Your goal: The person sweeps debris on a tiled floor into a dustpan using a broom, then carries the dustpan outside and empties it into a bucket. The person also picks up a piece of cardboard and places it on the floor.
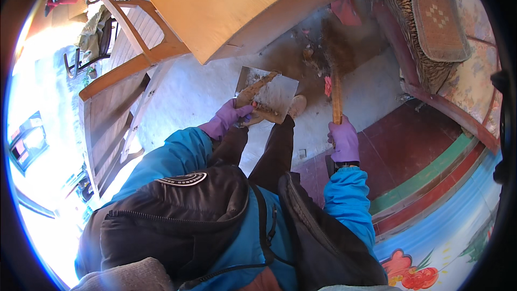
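Note:
My left hand, in a purple glove, grips the near edge of a square metal dustpan. Dust and some debris lie on the pan, which is held above my feet. In a matching glove, my right hand is closed around the handle of a short straw broom. The broom's bristles are blurred and rest about a heap of litter on the floor. A pink scrap lies beside the broom handle. My shoe shows just past the dustpan.
A yellow wooden table overhangs the floor ahead. To the left stands a wooden chair. On the right is a patterned sofa or bed with a cushion. A red cloth or bag lies beyond the broom. A painted wall borders the tiles.

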{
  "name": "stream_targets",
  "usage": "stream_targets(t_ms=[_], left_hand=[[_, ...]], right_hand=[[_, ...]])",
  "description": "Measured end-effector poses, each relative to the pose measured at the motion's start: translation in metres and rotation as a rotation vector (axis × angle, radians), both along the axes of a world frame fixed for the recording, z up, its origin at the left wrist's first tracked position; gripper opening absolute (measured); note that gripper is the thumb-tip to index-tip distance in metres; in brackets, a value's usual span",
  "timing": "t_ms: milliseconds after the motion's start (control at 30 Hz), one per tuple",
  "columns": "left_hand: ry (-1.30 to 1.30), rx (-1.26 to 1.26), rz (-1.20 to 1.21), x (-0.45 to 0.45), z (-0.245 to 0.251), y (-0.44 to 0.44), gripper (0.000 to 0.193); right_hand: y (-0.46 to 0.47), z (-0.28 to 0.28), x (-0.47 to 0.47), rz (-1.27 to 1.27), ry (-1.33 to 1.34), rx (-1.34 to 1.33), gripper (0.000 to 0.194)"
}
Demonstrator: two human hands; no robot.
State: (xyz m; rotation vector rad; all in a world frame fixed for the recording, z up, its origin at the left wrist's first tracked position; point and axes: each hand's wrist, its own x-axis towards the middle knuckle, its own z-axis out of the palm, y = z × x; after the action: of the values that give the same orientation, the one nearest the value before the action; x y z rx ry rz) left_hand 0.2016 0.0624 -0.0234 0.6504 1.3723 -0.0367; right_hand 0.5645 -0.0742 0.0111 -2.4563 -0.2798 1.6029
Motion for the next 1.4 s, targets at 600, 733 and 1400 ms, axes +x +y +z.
stream_targets(t_ms=[600, 733, 1400], left_hand=[[0.065, -0.027, -0.024, -0.070, -0.034, 0.006, 0.040], [0.068, -0.035, -0.034, -0.076, -0.037, 0.009, 0.043], [-0.021, -0.044, -0.020, -0.063, -0.033, 0.009, 0.037]], right_hand=[[0.076, -0.096, 0.089, -0.128, -0.093, 0.126, 0.034], [0.051, -0.093, 0.064, -0.253, -0.042, 0.170, 0.033], [0.076, -0.164, -0.011, 0.790, -0.360, 0.170, 0.030]])
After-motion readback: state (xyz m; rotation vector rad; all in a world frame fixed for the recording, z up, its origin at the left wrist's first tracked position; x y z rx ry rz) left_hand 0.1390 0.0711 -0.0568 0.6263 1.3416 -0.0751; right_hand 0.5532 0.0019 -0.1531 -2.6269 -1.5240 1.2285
